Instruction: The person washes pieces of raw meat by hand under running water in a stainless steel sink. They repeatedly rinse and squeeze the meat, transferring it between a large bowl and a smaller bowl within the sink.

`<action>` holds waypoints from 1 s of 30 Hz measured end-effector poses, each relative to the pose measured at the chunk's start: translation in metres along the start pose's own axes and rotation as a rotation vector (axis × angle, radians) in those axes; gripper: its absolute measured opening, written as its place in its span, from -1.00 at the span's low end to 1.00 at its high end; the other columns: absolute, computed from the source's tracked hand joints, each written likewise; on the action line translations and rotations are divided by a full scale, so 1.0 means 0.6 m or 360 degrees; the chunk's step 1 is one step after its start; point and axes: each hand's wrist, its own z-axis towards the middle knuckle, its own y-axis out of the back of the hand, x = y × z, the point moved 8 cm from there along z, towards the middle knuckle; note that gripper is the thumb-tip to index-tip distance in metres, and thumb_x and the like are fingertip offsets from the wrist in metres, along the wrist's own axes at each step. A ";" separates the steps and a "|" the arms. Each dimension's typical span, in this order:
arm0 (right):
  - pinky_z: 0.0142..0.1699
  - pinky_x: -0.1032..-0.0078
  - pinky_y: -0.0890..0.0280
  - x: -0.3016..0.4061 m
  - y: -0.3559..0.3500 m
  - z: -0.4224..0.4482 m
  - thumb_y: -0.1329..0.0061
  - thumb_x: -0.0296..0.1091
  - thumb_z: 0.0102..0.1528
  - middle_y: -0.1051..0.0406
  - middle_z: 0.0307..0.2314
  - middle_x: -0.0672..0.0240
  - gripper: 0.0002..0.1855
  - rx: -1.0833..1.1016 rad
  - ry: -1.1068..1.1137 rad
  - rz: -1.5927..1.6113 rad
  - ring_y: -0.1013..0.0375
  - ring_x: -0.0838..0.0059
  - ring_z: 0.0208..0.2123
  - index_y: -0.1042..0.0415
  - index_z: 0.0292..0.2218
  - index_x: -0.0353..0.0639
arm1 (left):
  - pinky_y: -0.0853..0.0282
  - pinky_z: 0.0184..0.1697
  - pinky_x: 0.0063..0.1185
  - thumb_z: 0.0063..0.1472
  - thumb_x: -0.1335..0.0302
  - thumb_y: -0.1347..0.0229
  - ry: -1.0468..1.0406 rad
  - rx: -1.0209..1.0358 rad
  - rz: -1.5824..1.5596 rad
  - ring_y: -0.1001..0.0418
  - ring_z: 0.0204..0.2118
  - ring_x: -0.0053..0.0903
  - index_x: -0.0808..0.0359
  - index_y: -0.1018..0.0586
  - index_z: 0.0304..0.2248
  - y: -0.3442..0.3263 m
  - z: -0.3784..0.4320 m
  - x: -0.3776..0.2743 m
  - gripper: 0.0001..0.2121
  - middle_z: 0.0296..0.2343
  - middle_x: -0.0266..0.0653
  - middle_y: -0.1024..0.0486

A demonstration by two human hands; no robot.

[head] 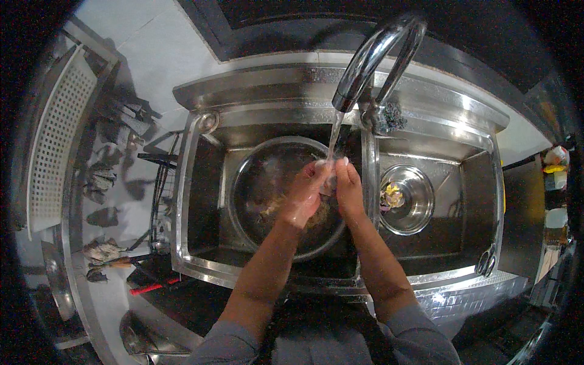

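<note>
My left hand [308,189] and my right hand [348,185] are close together under the stream of water [336,132] from the chrome faucet [365,68]. Between them is a small, greyish, glistening piece [329,183], blurred by the water, so its kind is unclear. Both hands are over the right part of a large round bowl [235,200] in the left basin. Inside the bowl, tan bits [272,206] lie in what looks like water; my left hand and forearm hide part of them.
In the right basin [474,205], a steel bowl [422,200] holds yellow and purplish scraps [392,197]. Scissors [486,262] lie on the right rim. A dark scouring pad [394,117] sits by the faucet base. Left of the sink stand a black wire rack [159,196] and a white perforated basket [59,137].
</note>
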 end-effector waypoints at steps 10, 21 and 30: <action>-0.41 0.69 -0.11 0.016 0.013 -0.019 0.24 -0.13 0.13 -0.22 -0.59 0.57 -0.71 -0.0017 0.0194 -0.0311 -0.16 0.71 -0.51 -0.30 -0.44 -0.17 | -0.23 -0.46 -0.64 0.14 0.17 0.04 0.0160 -0.0097 -0.0534 -0.28 -0.54 -0.65 0.17 -0.36 -0.53 0.020 0.007 0.008 -0.75 -0.59 -0.46 -0.31; -0.47 0.60 -0.10 0.017 0.031 -0.019 0.25 -0.19 0.12 -0.20 -0.65 0.46 -0.72 -0.0039 -0.0028 -0.0247 -0.16 0.63 -0.57 -0.26 -0.50 -0.22 | -0.26 -0.50 -0.70 0.08 0.38 -0.05 -0.0507 -0.0204 0.0876 -0.35 -0.57 -0.70 0.36 -0.45 -0.48 -0.002 -0.010 -0.079 -0.82 -0.59 -0.33 -0.44; -0.45 0.56 -0.13 0.087 0.022 -0.016 0.18 -0.18 0.10 -0.18 -0.65 0.38 -0.72 0.0120 0.0377 -0.0521 -0.17 0.56 -0.56 -0.24 -0.50 -0.22 | -0.26 -0.43 -0.66 0.07 0.28 -0.07 0.0139 0.0434 0.1270 -0.34 -0.46 -0.67 0.33 -0.47 -0.33 -0.045 -0.047 -0.080 -0.73 -0.48 -0.35 -0.44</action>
